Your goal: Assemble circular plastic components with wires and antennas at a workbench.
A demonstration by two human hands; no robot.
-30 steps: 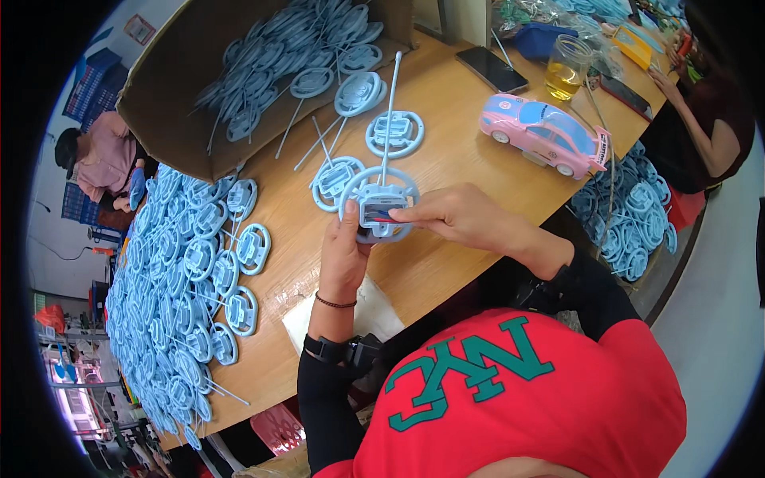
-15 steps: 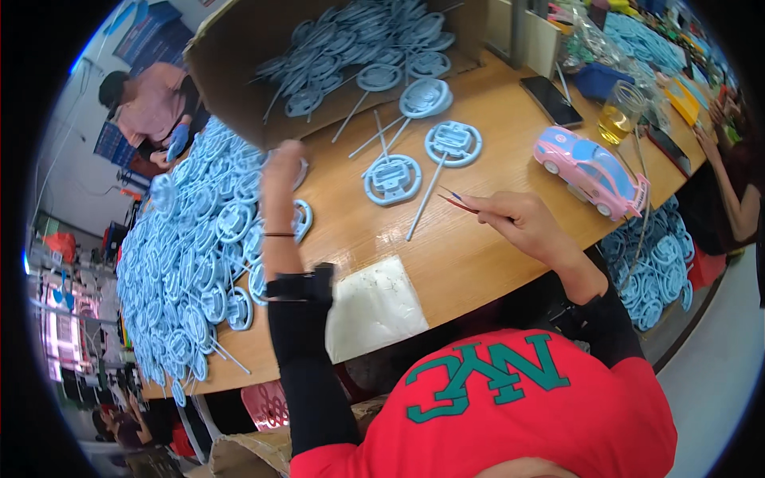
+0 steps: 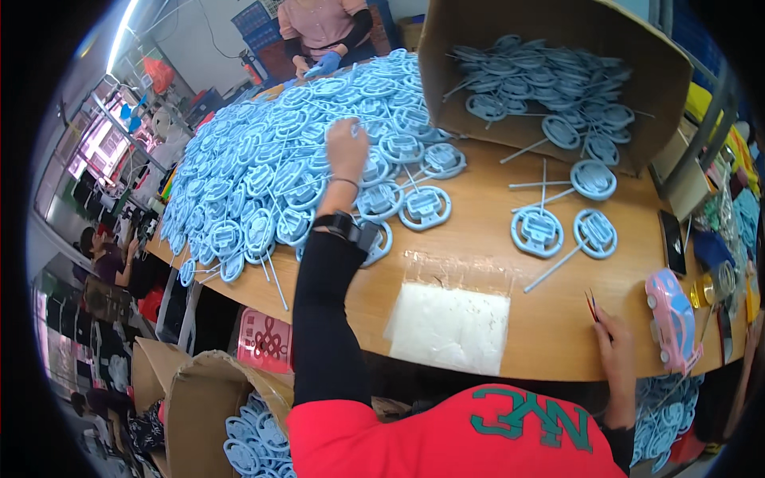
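Head view: left hand (image 3: 347,147) reaches onto blue wheel pile (image 3: 271,167) at tabletop's far left; grip closure hidden. Right hand (image 3: 615,350) pinches thin sticks (image 3: 591,305) near front edge. Best lift one wheel clear, stems untangled.

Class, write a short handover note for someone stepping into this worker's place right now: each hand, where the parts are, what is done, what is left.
Left hand: stretched out over the big pile of blue wheel parts, resting on it; whether it grips anything cannot be told.
Right hand: at the table edge, holding thin red-tipped sticks.
Loose wheel parts lie ahead; more spill from the tipped cardboard box. A clear bag lies near, a pink toy car at right.
Done: the pile. Left: the loose and boxed parts.
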